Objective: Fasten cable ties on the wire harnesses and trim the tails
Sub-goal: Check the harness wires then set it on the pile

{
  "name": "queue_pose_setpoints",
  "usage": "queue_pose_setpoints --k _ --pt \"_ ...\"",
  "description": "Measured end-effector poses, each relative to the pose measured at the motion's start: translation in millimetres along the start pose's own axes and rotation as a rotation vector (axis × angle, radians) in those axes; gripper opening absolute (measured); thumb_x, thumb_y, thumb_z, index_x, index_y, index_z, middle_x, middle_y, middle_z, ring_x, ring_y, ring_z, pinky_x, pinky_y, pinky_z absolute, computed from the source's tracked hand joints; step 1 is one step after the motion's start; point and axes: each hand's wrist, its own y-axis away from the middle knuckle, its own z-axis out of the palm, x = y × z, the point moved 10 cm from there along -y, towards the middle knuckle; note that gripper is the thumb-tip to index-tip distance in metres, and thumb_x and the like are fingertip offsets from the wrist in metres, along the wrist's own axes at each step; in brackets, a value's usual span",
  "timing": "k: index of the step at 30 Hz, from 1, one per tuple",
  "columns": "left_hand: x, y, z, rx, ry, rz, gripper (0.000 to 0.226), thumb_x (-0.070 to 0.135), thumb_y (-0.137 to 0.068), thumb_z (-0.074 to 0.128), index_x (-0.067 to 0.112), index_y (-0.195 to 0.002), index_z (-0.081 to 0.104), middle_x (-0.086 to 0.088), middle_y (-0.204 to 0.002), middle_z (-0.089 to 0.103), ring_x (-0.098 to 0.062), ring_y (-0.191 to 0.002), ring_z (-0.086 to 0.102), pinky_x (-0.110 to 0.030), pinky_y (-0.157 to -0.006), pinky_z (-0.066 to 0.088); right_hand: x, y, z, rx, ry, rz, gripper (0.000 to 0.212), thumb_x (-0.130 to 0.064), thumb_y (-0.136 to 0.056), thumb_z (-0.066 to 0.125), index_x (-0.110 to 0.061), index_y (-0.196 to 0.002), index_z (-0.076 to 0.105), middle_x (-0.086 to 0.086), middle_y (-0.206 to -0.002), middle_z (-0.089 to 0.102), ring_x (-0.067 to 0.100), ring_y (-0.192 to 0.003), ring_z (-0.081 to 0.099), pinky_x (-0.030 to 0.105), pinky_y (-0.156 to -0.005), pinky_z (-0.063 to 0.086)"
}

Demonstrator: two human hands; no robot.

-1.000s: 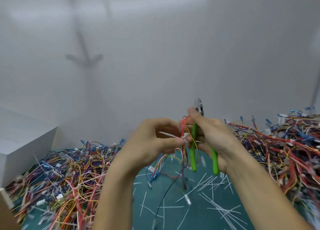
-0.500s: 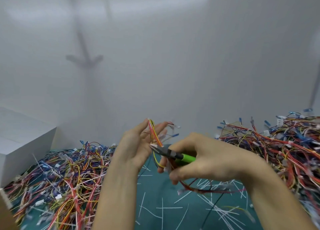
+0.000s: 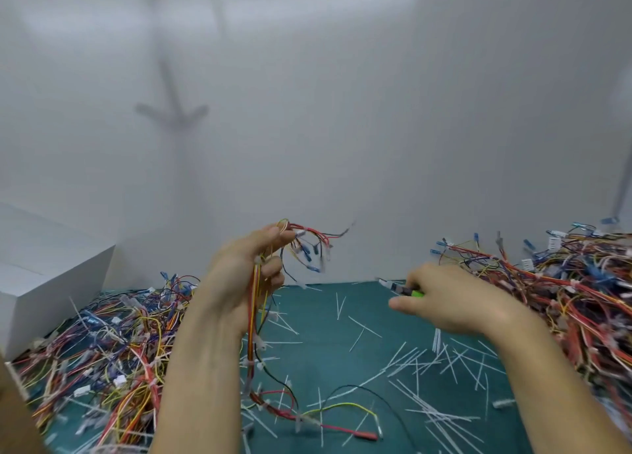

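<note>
Head view: left hand (image 3: pixel 239 282) grips a wire bundle (image 3: pixel 253 320); right hand (image 3: pixel 444 303) beside it apparently clutches green-handled cutters (image 3: pixel 403 289).

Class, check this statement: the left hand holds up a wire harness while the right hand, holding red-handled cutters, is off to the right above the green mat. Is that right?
Not quite. The head view shows the cutters in the right hand have green handles, not red. The rest stands: the left hand holds up the wire harness above the green mat.
</note>
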Motion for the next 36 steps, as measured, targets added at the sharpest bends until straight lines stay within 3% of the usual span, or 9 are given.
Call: queue_pose_setpoints --k 3,5,7,11,23,27,31,34,36 --pt "15.5 4.9 8.1 -0.026 -0.121 0.128 0.025 0.006 -0.094 0.053 0.011 -0.116 0.064 0.001 -0.094 0.077 -0.004 -0.047 0.049 -0.016 -0.051 0.046 14.7 -26.8 37.5 -0.022 0.013 0.114 0.041 -0.051 -0.101 0.045 -0.014 -0.081 0.048 0.015 -0.106 0.062 0.029 -0.097 0.056 0.035 -0.075 0.042" --pt "25.3 9.7 12.5 -0.054 -0.154 0.196 0.031 0.004 -0.097 0.050 0.013 -0.126 0.056 -0.002 -0.097 0.077 -0.006 -0.054 0.055 -0.019 -0.057 0.052 22.7 -41.6 67.0 -0.037 0.013 0.179 0.043 -0.050 -0.102 0.042 -0.010 -0.114 0.054 0.021 -0.133 0.053 0.036 -0.121 0.050 0.042 -0.096 0.042" --pt "32.1 14.1 17.3 -0.102 -0.121 0.232 0.039 0.000 -0.097 0.047 0.014 -0.133 0.046 -0.006 -0.104 0.076 -0.008 -0.056 0.057 -0.020 -0.059 0.054 28.0 -48.8 93.3 -0.051 0.013 0.241 0.057 -0.050 -0.102 0.040 -0.007 -0.140 0.041 0.022 -0.146 0.040 0.040 -0.133 0.038 0.047 -0.106 0.037" --pt "35.7 18.7 27.9 -0.208 -0.134 0.233 0.045 0.004 -0.088 0.052 0.001 -0.133 0.051 0.004 -0.118 0.072 -0.001 -0.066 0.063 -0.014 -0.059 0.051 31.7 -55.8 122.3 -0.024 0.058 0.280 0.057 -0.048 -0.103 0.040 -0.007 -0.142 0.033 0.019 -0.145 0.035 0.035 -0.134 0.030 0.046 -0.108 0.035" --pt "51.2 29.6 42.2 -0.338 -0.117 0.355 0.050 0.000 -0.086 0.053 0.032 -0.123 0.061 0.005 -0.115 0.072 -0.008 -0.085 0.070 -0.018 -0.067 0.054 31.3 -57.3 112.1 0.210 0.162 0.308 0.060 -0.062 -0.100 0.026 -0.014 -0.134 0.039 0.011 -0.135 0.045 0.029 -0.125 0.040 0.046 -0.102 0.034" --pt "51.4 28.0 42.5 -0.271 -0.173 0.397 0.052 -0.009 -0.095 0.044 0.033 -0.119 0.063 0.006 -0.111 0.074 -0.010 -0.090 0.071 -0.017 -0.068 0.052 11.3 -35.0 21.8 0.673 -0.537 0.086 0.023 -0.036 -0.104 0.040 -0.019 -0.104 0.055 0.003 -0.107 0.062 0.022 -0.098 0.056 0.037 -0.081 0.042" --pt "52.1 28.0 45.5 -0.208 -0.222 0.456 0.053 -0.015 -0.093 0.046 0.028 -0.119 0.063 0.005 -0.109 0.075 -0.010 -0.091 0.071 -0.016 -0.068 0.051 -5.1 21.7 -62.9 0.979 -1.389 -0.261 0.026 -0.027 -0.098 0.046 -0.020 -0.078 0.062 -0.009 -0.065 0.061 0.009 -0.062 0.055 0.030 -0.058 0.046" --pt "54.4 30.0 47.9 -0.162 -0.277 0.518 0.057 -0.022 -0.089 0.044 0.023 -0.118 0.064 0.004 -0.105 0.076 -0.009 -0.089 0.072 -0.014 -0.069 0.051 -26.0 47.6 -94.7 0.872 -1.678 -0.440 0.043 -0.047 -0.093 0.040 -0.013 -0.081 0.066 0.003 -0.067 0.065 0.018 -0.061 0.059 0.027 -0.055 0.050" --pt "56.0 32.3 52.3 -0.158 -0.322 0.560 0.057 -0.024 -0.088 0.044 0.020 -0.119 0.064 0.003 -0.105 0.076 -0.011 -0.092 0.072 -0.013 -0.072 0.050 -41.7 49.5 -102.3 0.688 -1.636 -0.413 0.054 -0.058 -0.088 0.041 -0.012 -0.090 0.070 0.007 -0.079 0.074 0.022 -0.070 0.068 0.030 -0.063 0.055"
